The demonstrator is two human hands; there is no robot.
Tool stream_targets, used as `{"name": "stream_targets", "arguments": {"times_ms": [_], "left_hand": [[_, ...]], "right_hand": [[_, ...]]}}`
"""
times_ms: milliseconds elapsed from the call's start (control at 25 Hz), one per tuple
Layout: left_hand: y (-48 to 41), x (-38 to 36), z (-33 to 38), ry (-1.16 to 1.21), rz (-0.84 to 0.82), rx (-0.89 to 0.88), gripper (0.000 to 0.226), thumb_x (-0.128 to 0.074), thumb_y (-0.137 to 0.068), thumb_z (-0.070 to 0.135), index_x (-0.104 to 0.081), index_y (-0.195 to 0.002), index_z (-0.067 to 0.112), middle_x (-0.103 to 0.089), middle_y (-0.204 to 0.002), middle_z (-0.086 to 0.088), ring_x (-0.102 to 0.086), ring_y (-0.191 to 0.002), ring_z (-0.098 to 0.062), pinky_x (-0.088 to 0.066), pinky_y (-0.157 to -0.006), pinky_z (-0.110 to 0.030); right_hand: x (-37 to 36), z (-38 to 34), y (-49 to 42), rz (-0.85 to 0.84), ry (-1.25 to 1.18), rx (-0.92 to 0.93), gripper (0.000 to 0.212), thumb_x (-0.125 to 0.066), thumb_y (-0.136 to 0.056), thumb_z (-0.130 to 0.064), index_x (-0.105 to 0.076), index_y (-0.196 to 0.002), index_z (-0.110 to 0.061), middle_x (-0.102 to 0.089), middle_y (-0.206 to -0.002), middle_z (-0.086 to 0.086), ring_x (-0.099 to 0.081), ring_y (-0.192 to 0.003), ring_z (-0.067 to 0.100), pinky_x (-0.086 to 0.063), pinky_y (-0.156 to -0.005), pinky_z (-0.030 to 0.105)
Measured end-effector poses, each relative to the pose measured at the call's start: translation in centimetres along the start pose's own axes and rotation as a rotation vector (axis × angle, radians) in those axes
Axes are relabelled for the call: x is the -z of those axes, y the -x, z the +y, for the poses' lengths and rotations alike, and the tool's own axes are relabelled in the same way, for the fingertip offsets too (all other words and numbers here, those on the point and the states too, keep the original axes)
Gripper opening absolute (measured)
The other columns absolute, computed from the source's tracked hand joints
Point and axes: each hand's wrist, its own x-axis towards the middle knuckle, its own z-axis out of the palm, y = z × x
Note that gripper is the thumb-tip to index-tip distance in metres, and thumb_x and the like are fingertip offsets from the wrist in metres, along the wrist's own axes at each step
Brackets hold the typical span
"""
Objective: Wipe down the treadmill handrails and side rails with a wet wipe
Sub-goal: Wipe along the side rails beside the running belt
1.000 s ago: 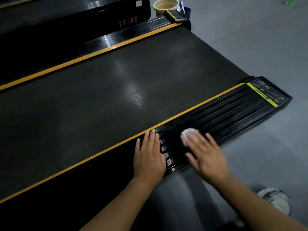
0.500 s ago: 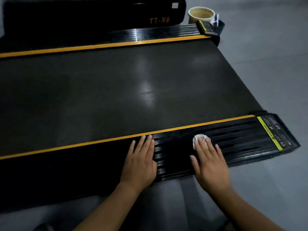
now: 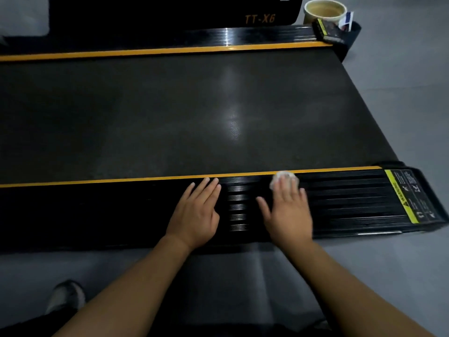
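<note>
**Wipe under right hand, near side rail**

Position: the small white crumpled wet wipe (image 3: 281, 177) lies on the black ribbed near side rail (image 3: 352, 198), at its inner edge against the yellow stripe (image 3: 121, 181). It is mostly covered by the right hand (image 3: 288, 211).

Hands: the right fingers are straight and close together with the thumb spread, pressing the wad flat, not pinching it. The left hand (image 3: 194, 212) lies flat on the same rail just beside it, fingers together, holding nothing.

Handling (judgement): the wipe is light, soft and damp, and likely to bunch or slip out under a flat palm. The ribs may snag it. A fingertip pinch at the wad's edge would hold better.

Containers: a pale round cup (image 3: 324, 9) stands by the far rail's end. Its inside looks tan, but I cannot tell whether that is contents or lining.
</note>
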Motion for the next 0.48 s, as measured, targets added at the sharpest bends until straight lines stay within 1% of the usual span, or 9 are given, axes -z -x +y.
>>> {"name": "stream_targets", "arguments": {"times_ms": [40, 120, 160, 200, 280, 320, 400, 480], "left_hand": [[0.0, 0.0, -0.1, -0.001, -0.002, 0.002, 0.066, -0.037, -0.088, 0.028, -0.052, -0.148, 0.007, -0.044, -0.16, -0.007, -0.034, -0.152, -0.023, -0.029, -0.123, -0.05], [0.1, 0.0, -0.2, -0.003, -0.006, -0.007, 0.066, -0.037, -0.088, 0.028, -0.053, -0.148, 0.006, -0.044, -0.16, -0.008, -0.034, -0.152, -0.023, -0.03, -0.123, -0.051], [0.1, 0.0, -0.2, -0.001, -0.002, -0.011, 0.065, -0.037, -0.088, 0.028, -0.053, -0.147, 0.005, -0.044, -0.16, -0.008, -0.035, -0.152, -0.024, -0.03, -0.123, -0.051], [0.0, 0.0, -0.2, 0.004, 0.006, -0.014, 0.065, -0.037, -0.088, 0.028, -0.053, -0.147, 0.005, -0.044, -0.159, -0.008, -0.035, -0.151, -0.024, -0.03, -0.123, -0.051], [0.0, 0.1, -0.1, 0.001, 0.016, -0.022, 0.065, -0.037, -0.089, 0.028, -0.053, -0.148, 0.006, -0.044, -0.16, -0.008, -0.035, -0.152, -0.024, -0.029, -0.123, -0.051], [0.0, 0.1, 0.0, -0.006, 0.011, -0.024, 0.064, -0.037, -0.09, 0.029, -0.052, -0.148, 0.007, -0.043, -0.16, -0.008, -0.034, -0.152, -0.024, -0.029, -0.123, -0.051], [0.0, 0.1, 0.2, -0.037, -0.001, -0.043, 0.064, -0.036, -0.091, 0.03, -0.05, -0.15, 0.009, -0.041, -0.161, -0.007, -0.033, -0.152, -0.024, -0.028, -0.123, -0.051], [0.1, 0.1, 0.3, -0.061, -0.036, -0.043, 0.064, -0.035, -0.092, 0.031, -0.048, -0.152, 0.01, -0.039, -0.163, -0.006, -0.031, -0.153, -0.022, -0.029, -0.123, -0.05]], "right_hand": [[-0.5, -2.4, 0.1, -0.024, -0.036, 0.057, 0.082, -0.024, -0.1, -0.063, -0.039, -0.156, -0.004, -0.035, -0.164, 0.017, -0.029, -0.153, 0.035, -0.027, -0.122, 0.054], [-1.4, -5.6, 0.3, -0.085, -0.076, 0.216, 0.085, -0.019, -0.098, -0.066, -0.032, -0.16, -0.009, -0.026, -0.168, 0.01, -0.02, -0.157, 0.029, -0.019, -0.125, 0.05], [-1.2, -5.4, 0.0, -0.102, -0.071, 0.265, 0.083, -0.017, -0.098, -0.066, -0.033, -0.16, -0.012, -0.026, -0.168, 0.006, -0.02, -0.157, 0.026, -0.017, -0.125, 0.05], [-0.8, -4.2, -0.7, -0.087, -0.056, 0.269, 0.081, -0.019, -0.098, -0.065, -0.037, -0.158, -0.015, -0.031, -0.166, 0.005, -0.025, -0.156, 0.023, -0.02, -0.124, 0.05], [-0.1, 0.2, -0.9, -0.028, -0.004, 0.165, 0.073, -0.025, -0.099, -0.061, -0.047, -0.153, -0.017, -0.044, -0.16, 0.005, -0.037, -0.151, 0.024, -0.028, -0.12, 0.053], [0.4, 2.8, -0.8, -0.005, 0.01, 0.088, 0.07, -0.027, -0.099, -0.059, -0.049, -0.151, -0.017, -0.046, -0.159, 0.006, -0.039, -0.149, 0.025, -0.03, -0.119, 0.054], [0.9, 6.5, -0.6, 0.007, 0.015, -0.022, 0.071, -0.025, -0.1, -0.058, -0.048, -0.152, -0.014, -0.044, -0.159, 0.008, -0.037, -0.15, 0.027, -0.03, -0.119, 0.056], [0.7, 4.8, -0.9, 0.013, 0.011, -0.062, 0.078, -0.024, -0.099, -0.061, -0.044, -0.153, -0.007, -0.041, -0.16, 0.016, -0.034, -0.15, 0.035, -0.031, -0.119, 0.057]]}}
